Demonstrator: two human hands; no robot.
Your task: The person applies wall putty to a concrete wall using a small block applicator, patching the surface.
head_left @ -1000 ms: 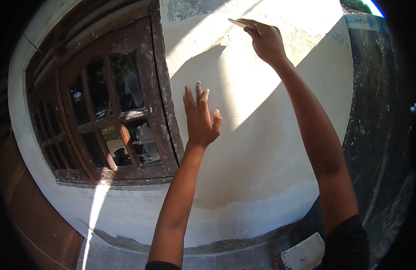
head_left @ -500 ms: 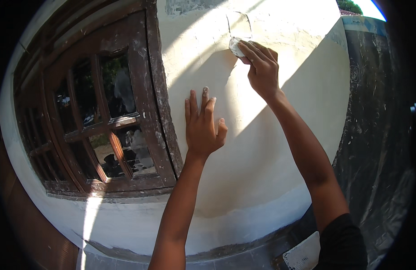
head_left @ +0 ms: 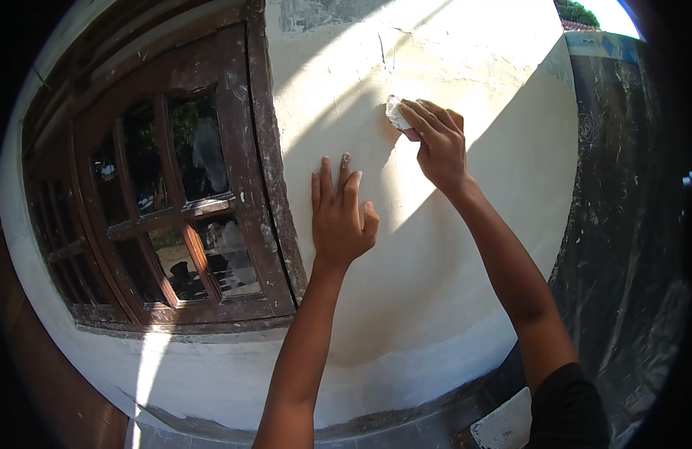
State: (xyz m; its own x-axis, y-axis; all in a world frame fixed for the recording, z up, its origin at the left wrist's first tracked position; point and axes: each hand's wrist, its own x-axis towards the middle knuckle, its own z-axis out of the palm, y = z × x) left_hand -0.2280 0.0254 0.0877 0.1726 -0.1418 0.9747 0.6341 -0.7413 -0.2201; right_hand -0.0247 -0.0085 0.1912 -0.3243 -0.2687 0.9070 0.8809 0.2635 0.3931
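My right hand (head_left: 441,142) grips a small flat scraper (head_left: 397,112) coated with white putty. The scraper lies against the cream-coloured wall (head_left: 436,247), where a sunlit patch meets shadow. My fingers cover most of it, so its handle cannot be made out. Lower and to the left, my left hand (head_left: 340,224) rests on the same wall with its fingers spread and nothing in it. White smears mark its fingertips. Thin cracks and ridges run across the wall's surface above the scraper.
A dark brown wooden window (head_left: 237,150) with glass panes stands close to my left hand. Along the right side hangs a black sheet-like surface (head_left: 615,202). At the lower right, a pale textured slab-like object (head_left: 504,423) lies near the grey tiled floor (head_left: 368,438).
My right hand has moved down the wall with the scraper. My left hand stays in place on the wall; the view has shifted slightly.
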